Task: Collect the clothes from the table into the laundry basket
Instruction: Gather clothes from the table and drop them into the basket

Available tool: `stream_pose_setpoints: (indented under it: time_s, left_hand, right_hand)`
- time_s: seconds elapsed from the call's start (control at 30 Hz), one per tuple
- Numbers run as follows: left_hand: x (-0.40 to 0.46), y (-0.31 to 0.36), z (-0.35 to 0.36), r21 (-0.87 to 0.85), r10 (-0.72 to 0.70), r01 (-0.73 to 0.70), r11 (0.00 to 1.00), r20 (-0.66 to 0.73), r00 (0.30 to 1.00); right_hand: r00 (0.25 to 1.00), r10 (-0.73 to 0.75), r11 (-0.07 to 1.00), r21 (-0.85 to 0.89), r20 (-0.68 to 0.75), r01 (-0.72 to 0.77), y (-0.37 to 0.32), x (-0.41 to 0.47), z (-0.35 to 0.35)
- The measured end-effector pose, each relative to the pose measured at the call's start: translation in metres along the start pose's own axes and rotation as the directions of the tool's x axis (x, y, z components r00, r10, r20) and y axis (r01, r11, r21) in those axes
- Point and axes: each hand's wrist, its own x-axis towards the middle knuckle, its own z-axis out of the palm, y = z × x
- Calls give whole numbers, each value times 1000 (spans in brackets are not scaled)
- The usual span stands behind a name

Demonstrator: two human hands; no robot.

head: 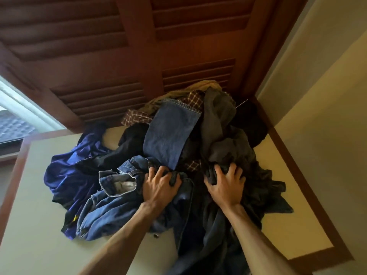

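A big heap of clothes lies on the cream table: blue jeans on top, more denim at the front left, a purple garment at the left, a checked shirt, grey cloth and dark cloth on the right. My left hand is closed on dark fabric in the middle of the heap. My right hand clutches dark grey cloth beside it. No laundry basket is in view.
Brown louvred wooden doors stand right behind the table. A pale wall runs along the right. The table has a brown wooden rim. A window shows at the far left.
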Motion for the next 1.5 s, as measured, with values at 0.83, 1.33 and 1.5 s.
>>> stream_pose_setpoints:
  time_s: [0.83, 1.33, 1.5]
  left_hand:
    - [-108, 141, -264, -740, 435, -582, 337, -426, 794]
    - [-267, 281, -227, -782, 771, -599, 171, -273, 576]
    - [-311, 314, -203, -771, 751, -564, 295, -178, 635]
  right_hand:
    - [568, 473, 872, 449, -674, -193, 72, -228, -298]
    - [206, 682, 605, 383, -702, -698, 173, -486, -273]
    - [441, 843, 509, 193, -309, -839, 217, -547, -191]
